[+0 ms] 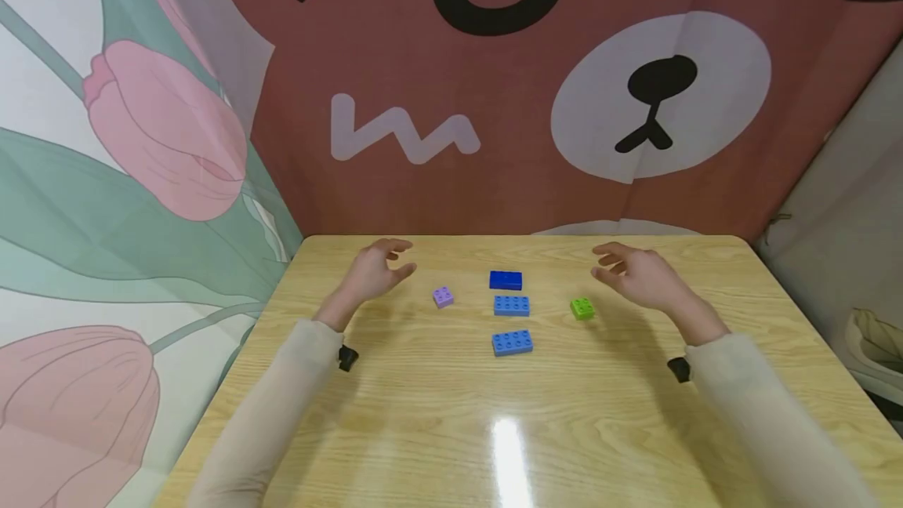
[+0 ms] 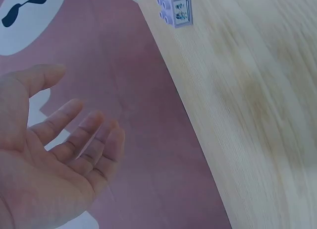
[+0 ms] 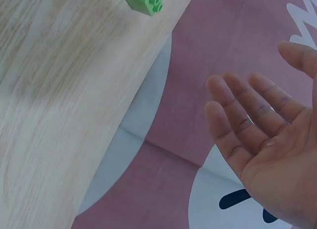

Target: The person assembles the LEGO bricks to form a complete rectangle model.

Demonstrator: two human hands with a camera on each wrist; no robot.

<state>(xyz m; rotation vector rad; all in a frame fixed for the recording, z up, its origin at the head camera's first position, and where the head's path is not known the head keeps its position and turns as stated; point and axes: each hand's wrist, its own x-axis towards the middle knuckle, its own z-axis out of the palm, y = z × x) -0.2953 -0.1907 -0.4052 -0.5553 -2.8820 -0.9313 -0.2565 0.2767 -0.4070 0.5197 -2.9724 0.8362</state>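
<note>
Head view: holds left hand (image 1: 374, 269) and right hand (image 1: 640, 276) raised over table (image 1: 395, 414), wide and relaxed; shows purple brick (image 1: 443, 297) near left grip, green brick (image 1: 582, 309) near right, three blue bricks (image 1: 511, 306) between both.

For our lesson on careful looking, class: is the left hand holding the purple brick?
No, the left hand is empty, and the purple brick lies apart from it on the table.
</note>
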